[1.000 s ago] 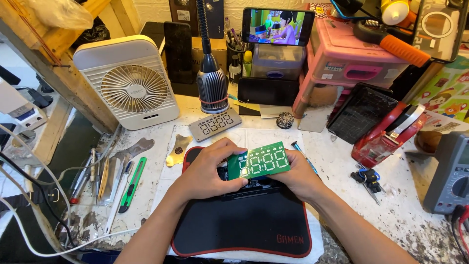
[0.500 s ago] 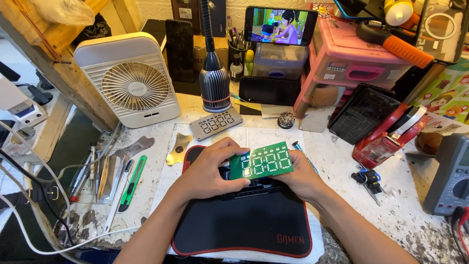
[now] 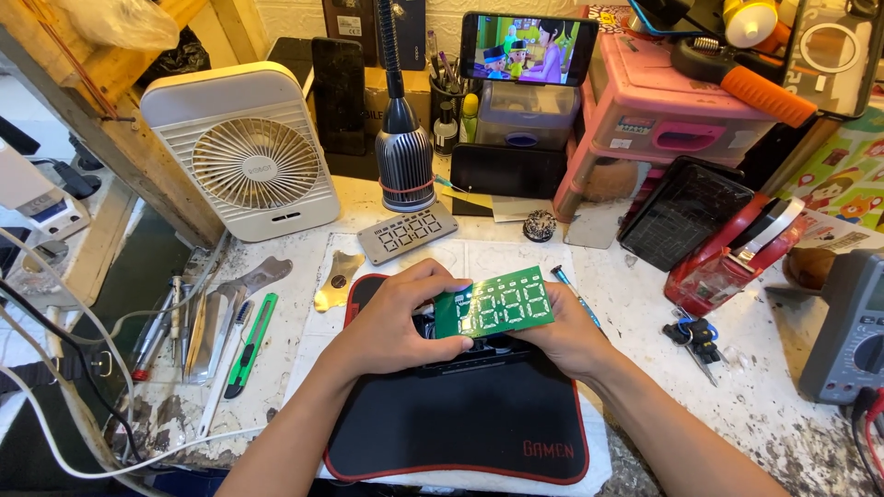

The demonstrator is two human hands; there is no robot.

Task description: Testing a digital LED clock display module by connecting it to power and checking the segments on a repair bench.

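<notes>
Both hands hold one green circuit board [image 3: 494,310] above the middle of the bench [image 3: 764,414]. The board shows white outlines of digit shapes and it is tilted a little, with its right end higher. The left hand [image 3: 391,327] grasps the left end of the board, the fingers [image 3: 433,281] curled over its far edge and the thumb at its near edge. The right hand [image 3: 557,336] is mostly hidden behind the board; it supports the right end from below, and its fingers are closed on the board.

Under the hands lies a black mat with a red border [image 3: 460,423], and a dark object sits on it just beneath the board; what it is, I cannot tell. Far from the hands, near the mat, lies a grey display panel [image 3: 408,233] flat on the bench. Behind it stands a lamp with a ribbed grey base [image 3: 404,166]. At the far left stands a white fan [image 3: 253,156]. Left of the mat lie several hand tools, among them a green utility knife [image 3: 250,345]. At the far side a phone [image 3: 529,49] with a bright screen rests on a clear box. At the right are a red tape dispenser [image 3: 727,262], a bunch of keys [image 3: 697,336] and, at the edge, a grey multimeter [image 3: 852,331].
</notes>
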